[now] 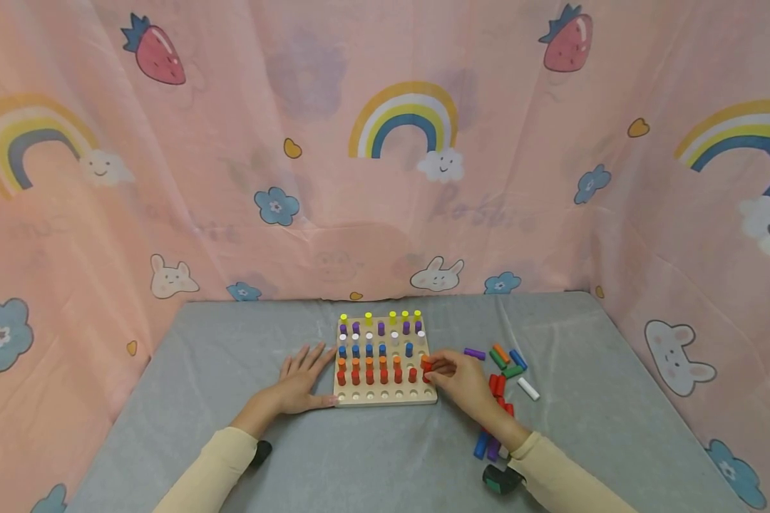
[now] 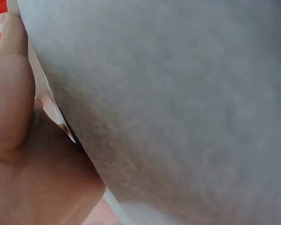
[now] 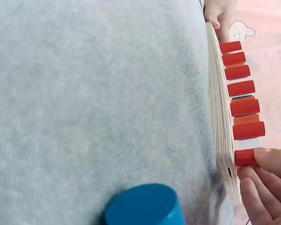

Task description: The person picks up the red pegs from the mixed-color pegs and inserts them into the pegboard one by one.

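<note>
A wooden pegboard (image 1: 385, 402) lies flat on the grey table, holding rows of yellow, purple, white, blue, orange and red pegs. My left hand (image 1: 301, 388) spreads its fingers along the board's left side, thumb touching the near left corner; the left wrist view shows the thumb (image 2: 11, 42) against the wooden edge. With thumb and fingers my right hand (image 1: 465, 388) pinches a red peg (image 3: 244, 158) at the right end of the red row. That peg stands upright against the board's top; how deep it sits in its hole is hidden.
Loose pegs lie right of the board: a purple peg (image 1: 475, 353), a green peg (image 1: 513, 371), a white peg (image 1: 528, 389) and several red ones, some under my right forearm. A blue peg (image 1: 480, 445) lies nearer. A pink printed curtain (image 1: 385, 242) surrounds the table's back and sides.
</note>
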Tool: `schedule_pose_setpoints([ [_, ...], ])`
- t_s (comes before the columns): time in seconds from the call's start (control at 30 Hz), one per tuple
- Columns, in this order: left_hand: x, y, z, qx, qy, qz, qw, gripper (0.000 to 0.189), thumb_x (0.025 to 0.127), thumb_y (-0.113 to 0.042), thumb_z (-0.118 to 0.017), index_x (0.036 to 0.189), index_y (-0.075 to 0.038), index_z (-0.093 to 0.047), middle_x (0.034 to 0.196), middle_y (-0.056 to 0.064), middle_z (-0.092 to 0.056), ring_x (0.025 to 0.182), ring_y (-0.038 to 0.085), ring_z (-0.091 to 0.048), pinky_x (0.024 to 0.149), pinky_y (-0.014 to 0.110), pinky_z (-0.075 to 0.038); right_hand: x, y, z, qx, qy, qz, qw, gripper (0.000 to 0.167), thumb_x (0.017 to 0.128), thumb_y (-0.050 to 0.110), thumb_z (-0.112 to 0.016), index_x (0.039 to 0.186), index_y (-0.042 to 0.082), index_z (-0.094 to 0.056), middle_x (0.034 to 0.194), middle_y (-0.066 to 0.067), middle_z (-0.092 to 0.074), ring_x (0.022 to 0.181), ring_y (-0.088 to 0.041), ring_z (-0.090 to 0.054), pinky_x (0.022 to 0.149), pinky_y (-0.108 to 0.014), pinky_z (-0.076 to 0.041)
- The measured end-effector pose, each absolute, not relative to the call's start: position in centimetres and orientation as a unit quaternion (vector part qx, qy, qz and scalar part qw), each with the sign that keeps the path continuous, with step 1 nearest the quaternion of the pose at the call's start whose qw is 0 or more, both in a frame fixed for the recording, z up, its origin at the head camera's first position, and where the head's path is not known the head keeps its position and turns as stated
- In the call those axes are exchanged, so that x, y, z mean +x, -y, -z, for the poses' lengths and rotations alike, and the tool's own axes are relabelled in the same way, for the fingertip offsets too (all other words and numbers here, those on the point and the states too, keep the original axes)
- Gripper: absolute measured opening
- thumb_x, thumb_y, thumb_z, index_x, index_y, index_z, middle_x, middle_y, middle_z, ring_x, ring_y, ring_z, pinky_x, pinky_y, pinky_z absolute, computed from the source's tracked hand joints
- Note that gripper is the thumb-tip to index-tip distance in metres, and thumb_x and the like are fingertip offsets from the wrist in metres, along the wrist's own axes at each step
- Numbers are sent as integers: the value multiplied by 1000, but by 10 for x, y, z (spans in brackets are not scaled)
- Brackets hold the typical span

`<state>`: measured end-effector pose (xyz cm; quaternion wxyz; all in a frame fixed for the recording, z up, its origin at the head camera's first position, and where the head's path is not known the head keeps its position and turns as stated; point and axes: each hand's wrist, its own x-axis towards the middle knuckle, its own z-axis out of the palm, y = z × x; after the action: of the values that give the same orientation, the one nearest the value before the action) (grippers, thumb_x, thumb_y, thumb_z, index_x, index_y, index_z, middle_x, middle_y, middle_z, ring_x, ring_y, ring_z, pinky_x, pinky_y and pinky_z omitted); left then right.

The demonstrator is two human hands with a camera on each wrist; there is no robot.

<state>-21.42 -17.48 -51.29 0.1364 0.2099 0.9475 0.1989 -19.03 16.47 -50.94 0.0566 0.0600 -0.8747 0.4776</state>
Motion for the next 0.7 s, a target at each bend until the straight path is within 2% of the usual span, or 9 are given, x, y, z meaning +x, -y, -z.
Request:
schedule_pose_setpoints([
  [0.4, -214, 176, 516, 215, -946, -203, 136, 98, 86, -60, -66, 160, -21, -16, 168, 14, -8, 154, 45, -3, 117, 71, -3, -189, -165, 512, 63, 874, -478, 59, 22, 80, 5, -81, 100, 6, -74, 93, -7, -75, 83, -13, -69, 72, -19, -57],
  [0.7, -214, 175, 511, 210, -947, -202, 137, 96, 87, -56, -68, 160, -21, -18, 168, 14, -9, 154, 45, -3, 117, 72, -4, -189, -166, 515, 88, 871, -478, 67, 19, 79, 4, -81, 97, 5, -74, 92, -7, -76, 82, -12, -70, 70, -16, -56],
])
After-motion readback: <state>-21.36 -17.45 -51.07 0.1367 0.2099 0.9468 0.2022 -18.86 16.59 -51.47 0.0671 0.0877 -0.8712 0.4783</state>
